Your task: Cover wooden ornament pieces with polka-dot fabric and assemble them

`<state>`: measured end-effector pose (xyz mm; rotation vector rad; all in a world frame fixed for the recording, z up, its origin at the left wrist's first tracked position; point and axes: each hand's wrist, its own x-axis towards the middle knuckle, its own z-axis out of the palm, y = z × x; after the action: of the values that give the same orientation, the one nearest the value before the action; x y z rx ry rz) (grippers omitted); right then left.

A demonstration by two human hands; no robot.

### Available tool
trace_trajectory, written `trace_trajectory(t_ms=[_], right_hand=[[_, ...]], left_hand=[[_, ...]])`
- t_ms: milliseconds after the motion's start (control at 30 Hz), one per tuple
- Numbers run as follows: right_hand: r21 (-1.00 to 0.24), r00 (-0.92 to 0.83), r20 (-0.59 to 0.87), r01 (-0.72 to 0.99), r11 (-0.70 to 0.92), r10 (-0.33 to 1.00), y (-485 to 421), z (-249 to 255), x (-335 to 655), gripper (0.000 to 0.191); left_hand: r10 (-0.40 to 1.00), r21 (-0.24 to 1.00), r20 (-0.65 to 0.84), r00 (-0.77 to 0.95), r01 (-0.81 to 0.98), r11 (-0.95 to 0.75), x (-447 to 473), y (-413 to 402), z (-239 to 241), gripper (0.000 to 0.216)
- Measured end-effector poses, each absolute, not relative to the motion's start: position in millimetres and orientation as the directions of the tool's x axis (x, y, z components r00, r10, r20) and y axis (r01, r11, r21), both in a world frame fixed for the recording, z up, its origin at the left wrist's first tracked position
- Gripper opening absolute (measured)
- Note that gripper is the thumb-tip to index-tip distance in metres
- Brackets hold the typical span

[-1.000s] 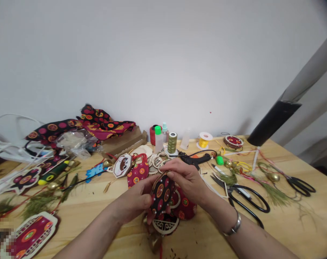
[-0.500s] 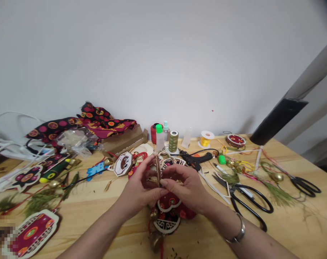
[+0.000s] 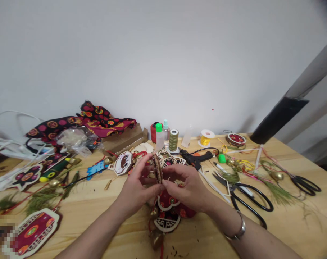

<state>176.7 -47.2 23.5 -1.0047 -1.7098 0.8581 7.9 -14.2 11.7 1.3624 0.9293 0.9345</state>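
Note:
Both hands hold one small flat wooden ornament piece (image 3: 157, 168) covered in patterned fabric, turned edge-on toward me over the middle of the wooden table (image 3: 98, 212). My left hand (image 3: 137, 187) pinches its left face with curled fingers. My right hand (image 3: 189, 187), with a metal bracelet at the wrist, pinches its right face. Just below the hands lies a red fabric ornament with a white fretwork base (image 3: 167, 212) and brass bells (image 3: 155, 239).
Black scissors (image 3: 249, 201) lie to the right, another pair (image 3: 305, 183) farther right. A black glue gun (image 3: 197, 158), thread spools (image 3: 173, 140), small bottles (image 3: 159, 136) and a gold cord reel (image 3: 205, 138) stand behind. Patterned fabric (image 3: 79, 126), tassels and finished ornaments (image 3: 31, 232) crowd the left.
The ornament piece was turned from showing its patterned face to edge-on and lifted slightly higher. Both hands stayed on it.

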Motion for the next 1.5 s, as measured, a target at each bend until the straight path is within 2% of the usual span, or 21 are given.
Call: trace_trajectory(t_ms=[200, 367, 1167, 1367, 1500], right_hand=[[-0.825, -0.223, 0.418, 0.313, 0.471, 0.881, -48, 20, 176, 0.023], [-0.804, -0.222, 0.431, 0.346, 0.484, 0.875, -48, 16, 175, 0.020], [-0.768, -0.169, 0.432, 0.446, 0.460, 0.886, -51, 16, 173, 0.008], [-0.856, -0.183, 0.345, 0.341, 0.389, 0.920, -50, 15, 172, 0.014], [-0.938, -0.202, 0.272, 0.161, 0.306, 0.941, -49, 17, 173, 0.039]], left_hand=[[0.943, 0.983, 0.116, 0.312, 0.100, -0.154, 5, -12, 7, 0.073], [0.933, 0.968, 0.180, 0.311, 0.111, -0.224, 5, -11, 4, 0.068], [0.936, 0.999, 0.024, 0.351, 0.033, -0.038, 6, -15, 10, 0.071], [0.948, 0.999, -0.046, 0.315, 0.021, 0.042, 9, -14, 15, 0.079], [0.933, 0.999, -0.022, 0.360, -0.037, 0.038, 9, -14, 17, 0.076]])
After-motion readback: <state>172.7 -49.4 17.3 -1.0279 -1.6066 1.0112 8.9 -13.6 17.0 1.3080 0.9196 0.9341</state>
